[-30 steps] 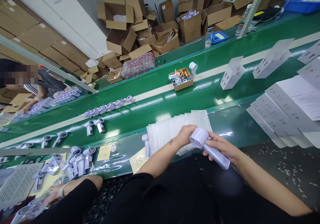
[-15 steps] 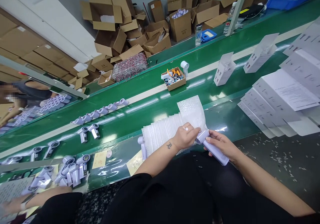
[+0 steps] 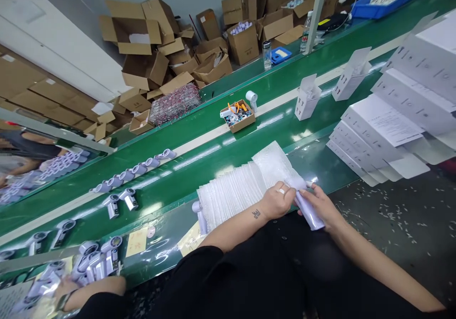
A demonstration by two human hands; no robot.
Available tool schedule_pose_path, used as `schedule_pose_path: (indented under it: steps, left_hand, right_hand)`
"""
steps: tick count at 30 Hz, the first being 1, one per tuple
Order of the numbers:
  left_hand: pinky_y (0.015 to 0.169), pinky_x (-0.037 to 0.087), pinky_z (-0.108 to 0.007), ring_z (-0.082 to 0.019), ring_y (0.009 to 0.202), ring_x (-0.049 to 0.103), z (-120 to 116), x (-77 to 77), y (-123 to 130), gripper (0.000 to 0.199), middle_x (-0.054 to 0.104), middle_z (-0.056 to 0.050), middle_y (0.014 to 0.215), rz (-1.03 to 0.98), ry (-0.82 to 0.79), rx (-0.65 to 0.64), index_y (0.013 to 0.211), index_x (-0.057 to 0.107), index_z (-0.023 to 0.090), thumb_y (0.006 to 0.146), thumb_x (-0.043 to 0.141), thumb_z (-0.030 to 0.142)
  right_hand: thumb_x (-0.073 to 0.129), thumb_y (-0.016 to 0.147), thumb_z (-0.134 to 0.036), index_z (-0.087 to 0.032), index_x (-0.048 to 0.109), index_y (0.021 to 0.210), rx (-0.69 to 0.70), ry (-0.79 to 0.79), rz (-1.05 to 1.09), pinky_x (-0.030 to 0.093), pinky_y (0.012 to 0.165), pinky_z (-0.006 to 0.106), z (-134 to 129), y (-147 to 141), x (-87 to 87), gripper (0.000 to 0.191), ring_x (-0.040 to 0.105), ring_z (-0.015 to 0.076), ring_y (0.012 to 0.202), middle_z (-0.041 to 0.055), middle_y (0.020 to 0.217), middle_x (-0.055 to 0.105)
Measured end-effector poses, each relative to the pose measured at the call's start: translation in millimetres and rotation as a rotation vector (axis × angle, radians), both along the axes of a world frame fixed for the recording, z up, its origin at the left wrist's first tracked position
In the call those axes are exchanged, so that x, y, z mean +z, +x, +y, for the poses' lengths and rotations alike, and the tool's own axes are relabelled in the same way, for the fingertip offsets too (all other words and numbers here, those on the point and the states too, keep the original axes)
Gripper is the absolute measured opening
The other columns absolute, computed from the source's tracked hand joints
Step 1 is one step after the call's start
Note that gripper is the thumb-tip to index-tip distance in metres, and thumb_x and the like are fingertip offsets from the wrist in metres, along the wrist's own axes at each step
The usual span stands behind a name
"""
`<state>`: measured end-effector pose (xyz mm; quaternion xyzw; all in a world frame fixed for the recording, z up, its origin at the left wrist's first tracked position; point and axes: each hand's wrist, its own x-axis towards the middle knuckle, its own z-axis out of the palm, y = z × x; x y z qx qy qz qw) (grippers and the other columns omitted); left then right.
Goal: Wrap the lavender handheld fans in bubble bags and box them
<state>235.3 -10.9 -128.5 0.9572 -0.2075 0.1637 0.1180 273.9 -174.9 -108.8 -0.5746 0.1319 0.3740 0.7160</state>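
A lilac handheld fan (image 3: 310,211) is in front of my body, its handle slanting down to the right. Its head is covered by a clear bubble-wrap bag (image 3: 274,164), which stretches up and left over the bench. My left hand (image 3: 280,200) is closed on the bag's edge beside the fan, a ring on one finger. My right hand (image 3: 318,206) wraps round the fan from the right, partly hiding it. Left of my hands lies a row of overlapping bubble-wrap bags (image 3: 228,193). Another lilac fan (image 3: 200,218) rests at its left end.
White boxes (image 3: 377,129) stand stacked at the right. On the green line are a small parts carton (image 3: 239,119), several lilac fan bodies (image 3: 133,172) and upright white boxes (image 3: 308,98). At lower left a co-worker's hand (image 3: 67,288) is among piled fans (image 3: 94,262).
The fan's head, bare before, is now covered by the bubble-wrap bag. My left hand has moved slightly right and down along the fan. The co-worker's hand has moved right, towards the piled fans.
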Motion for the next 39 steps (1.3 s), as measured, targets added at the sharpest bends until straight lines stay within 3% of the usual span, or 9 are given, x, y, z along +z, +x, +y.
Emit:
schedule_pose_path:
  steps: [9,13,17,21,26,29,33,36,39]
  left_hand:
    - [0.073,0.048,-0.03,-0.018,0.08,0.057,-37.5,-8.5,23.0,0.016,0.058,-0.006,0.079,0.29,-0.285,-0.047,0.089,0.057,0.015,0.084,0.044,0.024]
    - [0.057,0.044,-0.022,-0.01,0.057,0.053,-47.6,0.8,44.7,0.013,0.057,0.002,0.064,0.696,-0.692,0.315,0.086,0.061,0.016,0.076,0.052,0.02]
    - [0.041,0.034,-0.018,-0.007,0.039,0.042,-42.1,23.8,57.9,0.016,0.048,0.005,0.049,0.981,-1.06,0.449,0.086,0.06,0.013,0.074,0.057,0.023]
    - [0.048,0.041,-0.021,-0.01,0.051,0.05,-19.4,52.3,63.5,0.034,0.058,-0.002,0.066,0.874,-1.161,0.312,0.099,0.059,0.011,0.076,0.059,0.037]
    - [0.083,0.046,-0.034,-0.026,0.105,0.051,-9.4,61.3,70.8,0.089,0.052,-0.011,0.12,0.645,-0.872,-0.048,0.122,0.05,0.021,0.043,0.085,0.04]
    - [0.076,0.048,-0.031,-0.019,0.085,0.057,-19.3,51.0,68.2,0.041,0.062,-0.006,0.093,0.6,-0.925,0.074,0.098,0.063,0.018,0.066,0.071,0.043]
    - [0.049,0.047,-0.022,-0.012,0.058,0.053,-14.3,41.0,58.5,0.036,0.056,0.0,0.068,0.535,-1.338,0.428,0.086,0.06,0.015,0.074,0.062,0.048]
    - [0.042,0.046,-0.018,-0.01,0.059,0.053,6.4,43.0,50.0,0.04,0.055,0.001,0.071,0.503,-1.569,0.566,0.086,0.058,0.014,0.066,0.069,0.046]
    - [0.04,0.045,-0.016,-0.008,0.056,0.054,32.3,50.0,42.3,0.039,0.056,0.001,0.072,0.482,-1.744,0.624,0.088,0.058,0.014,0.064,0.073,0.041]
  right_hand:
    - [0.06,0.074,-0.024,-0.026,0.044,0.086,-0.27,-0.06,0.202,0.056,0.05,0.032,-27.1,16.4,-7.4,0.02,0.064,0.0174,0.056,-0.0042,0.064,0.06]
    - [0.059,0.074,-0.019,-0.022,0.046,0.076,-0.187,-0.103,0.309,0.055,0.056,0.031,-45.1,25.0,-13.6,0.014,0.061,0.0144,0.055,-0.001,0.065,0.06]
    - [0.059,0.077,-0.032,-0.022,0.051,0.075,0.037,-0.372,-0.173,0.052,0.06,0.029,-71.5,43.6,12.1,0.013,0.058,0.0142,0.061,-0.0021,0.062,0.056]
    - [0.049,0.084,-0.04,-0.022,0.052,0.077,0.258,-0.494,-0.709,0.045,0.062,0.026,-79.7,62.9,47.1,0.019,0.051,0.0133,0.065,-0.0018,0.069,0.056]
    - [0.048,0.086,-0.038,-0.019,0.053,0.082,0.328,-0.075,-0.772,0.046,0.065,0.026,-52.7,66.2,64.5,0.02,0.053,0.0123,0.068,-0.0009,0.073,0.055]
    - [0.056,0.08,-0.043,-0.021,0.052,0.089,0.051,-0.079,-0.686,0.049,0.064,0.027,-57.0,73.1,64.5,0.025,0.057,0.0127,0.064,-0.0018,0.07,0.058]
    - [0.075,0.061,-0.042,-0.024,0.038,0.118,-0.576,-0.402,-0.516,0.053,0.056,0.031,-96.5,102.7,47.6,0.071,0.057,0.0142,0.051,-0.003,0.068,0.062]
    - [0.068,0.066,-0.043,-0.02,0.046,0.113,-0.588,-0.48,-0.406,0.053,0.053,0.034,-111.4,117.4,32.7,0.057,0.055,0.0146,0.045,-0.001,0.064,0.061]
    - [0.05,0.081,-0.041,-0.02,0.057,0.101,-0.438,-0.843,-0.749,0.05,0.062,0.033,-104.1,108.9,34.0,0.029,0.061,0.019,0.061,0.0044,0.07,0.063]
